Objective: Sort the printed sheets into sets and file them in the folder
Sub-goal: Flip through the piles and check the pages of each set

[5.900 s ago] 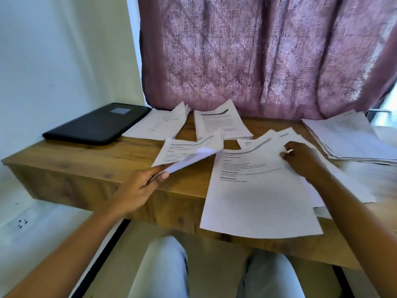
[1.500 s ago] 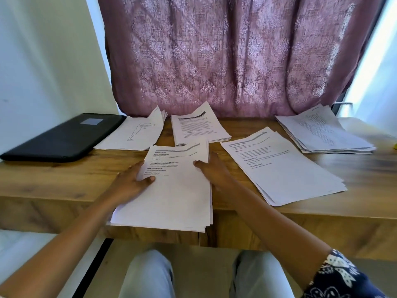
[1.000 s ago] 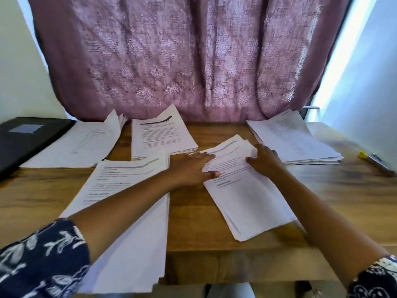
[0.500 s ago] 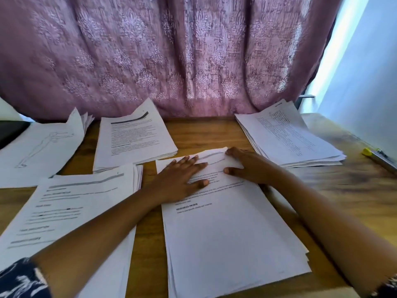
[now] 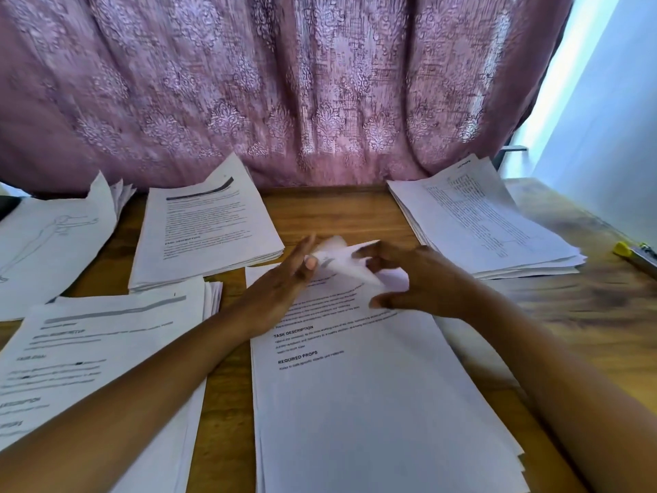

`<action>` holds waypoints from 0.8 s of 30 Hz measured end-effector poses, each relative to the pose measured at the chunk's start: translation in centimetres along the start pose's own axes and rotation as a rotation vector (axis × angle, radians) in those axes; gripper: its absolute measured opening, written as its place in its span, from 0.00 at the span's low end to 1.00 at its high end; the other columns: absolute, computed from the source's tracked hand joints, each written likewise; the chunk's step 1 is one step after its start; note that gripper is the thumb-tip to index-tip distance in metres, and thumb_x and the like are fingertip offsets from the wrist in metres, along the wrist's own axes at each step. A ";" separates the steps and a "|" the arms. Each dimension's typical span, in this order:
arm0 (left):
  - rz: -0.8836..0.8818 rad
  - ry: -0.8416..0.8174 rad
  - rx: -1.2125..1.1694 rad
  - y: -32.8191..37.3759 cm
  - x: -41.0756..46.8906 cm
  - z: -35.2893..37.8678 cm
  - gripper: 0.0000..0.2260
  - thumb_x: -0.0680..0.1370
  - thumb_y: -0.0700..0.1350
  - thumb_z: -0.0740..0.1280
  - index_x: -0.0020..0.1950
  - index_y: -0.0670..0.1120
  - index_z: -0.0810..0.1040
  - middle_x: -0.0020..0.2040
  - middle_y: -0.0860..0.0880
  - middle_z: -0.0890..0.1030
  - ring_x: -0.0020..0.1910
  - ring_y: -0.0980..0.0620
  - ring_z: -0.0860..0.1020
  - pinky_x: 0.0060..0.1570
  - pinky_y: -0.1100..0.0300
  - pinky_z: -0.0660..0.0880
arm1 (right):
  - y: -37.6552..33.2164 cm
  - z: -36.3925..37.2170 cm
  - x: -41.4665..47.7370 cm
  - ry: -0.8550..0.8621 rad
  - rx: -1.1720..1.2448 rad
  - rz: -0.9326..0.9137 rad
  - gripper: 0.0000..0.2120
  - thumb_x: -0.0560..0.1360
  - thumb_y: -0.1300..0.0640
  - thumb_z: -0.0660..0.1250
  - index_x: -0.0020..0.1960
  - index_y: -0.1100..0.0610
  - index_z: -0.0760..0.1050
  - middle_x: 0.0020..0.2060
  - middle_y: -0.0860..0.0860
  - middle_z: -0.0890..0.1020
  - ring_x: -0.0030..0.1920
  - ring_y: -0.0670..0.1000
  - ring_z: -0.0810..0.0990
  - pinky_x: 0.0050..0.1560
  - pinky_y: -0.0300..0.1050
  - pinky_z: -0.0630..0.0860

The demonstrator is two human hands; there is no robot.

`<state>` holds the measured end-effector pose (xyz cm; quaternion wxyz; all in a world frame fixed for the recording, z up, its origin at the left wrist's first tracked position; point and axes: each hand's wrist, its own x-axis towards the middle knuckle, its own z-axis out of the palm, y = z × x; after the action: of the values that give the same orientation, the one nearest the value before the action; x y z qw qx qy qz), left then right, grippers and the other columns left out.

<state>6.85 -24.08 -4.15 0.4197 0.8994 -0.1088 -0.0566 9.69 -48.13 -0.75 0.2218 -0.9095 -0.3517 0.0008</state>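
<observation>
Several stacks of printed sheets lie on the wooden table (image 5: 334, 208). The centre stack (image 5: 373, 403) sits right in front of me, headed by text lines. The far corner of its top sheet (image 5: 341, 259) is lifted and curled, blurred by motion. My right hand (image 5: 419, 279) curls over that corner, with index finger above and thumb below it. My left hand (image 5: 284, 286) stands edge-on with straight fingers, its thumb touching the raised paper. A sliver of the black folder (image 5: 7, 208) shows at the far left edge.
Other stacks: near left (image 5: 89, 368), back middle (image 5: 206, 229), far left with a line drawing (image 5: 46, 240), back right with a table print (image 5: 480, 222). A yellow-tipped tool (image 5: 636, 254) lies at the right edge. A pink curtain (image 5: 284, 83) hangs behind.
Both hands lay flat on the centre stack half a second ago. Now the right hand has lifted the top sheet's far corner and the left hand has turned on edge beside it.
</observation>
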 end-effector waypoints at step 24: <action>0.086 0.179 -0.119 -0.2 -0.7 0.1 0.45 0.55 0.85 0.40 0.70 0.71 0.46 0.71 0.66 0.52 0.68 0.62 0.57 0.57 0.77 0.63 | -0.3 0.4 -0.2 0.049 0.305 0.544 0.27 0.71 0.49 0.73 0.65 0.51 0.68 0.52 0.50 0.80 0.48 0.51 0.79 0.51 0.46 0.77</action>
<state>6.21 -23.87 -4.32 0.4823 0.8688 -0.1059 0.0358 9.34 -47.89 -1.03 0.3558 -0.9261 -0.0860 0.0910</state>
